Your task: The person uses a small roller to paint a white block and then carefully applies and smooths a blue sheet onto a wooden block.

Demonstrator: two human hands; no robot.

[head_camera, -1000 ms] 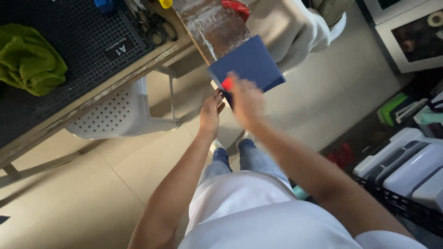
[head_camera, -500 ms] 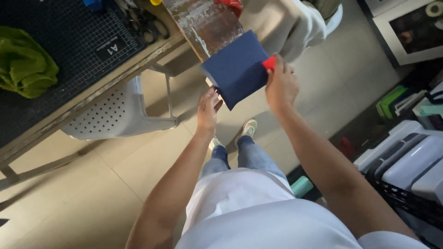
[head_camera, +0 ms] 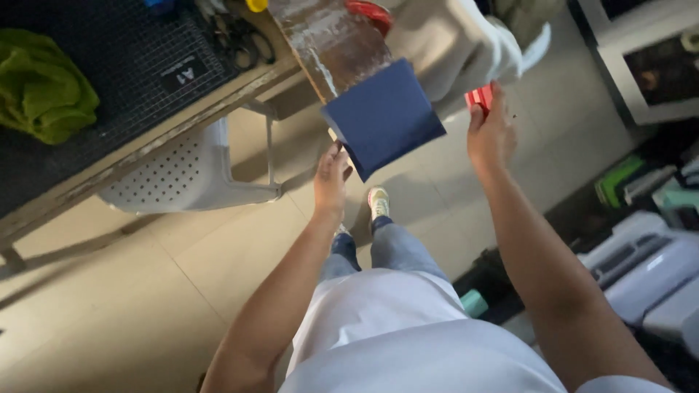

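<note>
Left hand [head_camera: 331, 177] pinches lower corner of dark blue sheet [head_camera: 384, 116], held up just below end of worn wooden board [head_camera: 328, 40]; right hand [head_camera: 491, 131], right of sheet, closed around small red object [head_camera: 478, 96]

Matt blue sheet [head_camera: 384, 116] (paper or card, it seems); worn wooden bench edge [head_camera: 145, 149]; perforated plastic chair [head_camera: 182, 175].
</note>
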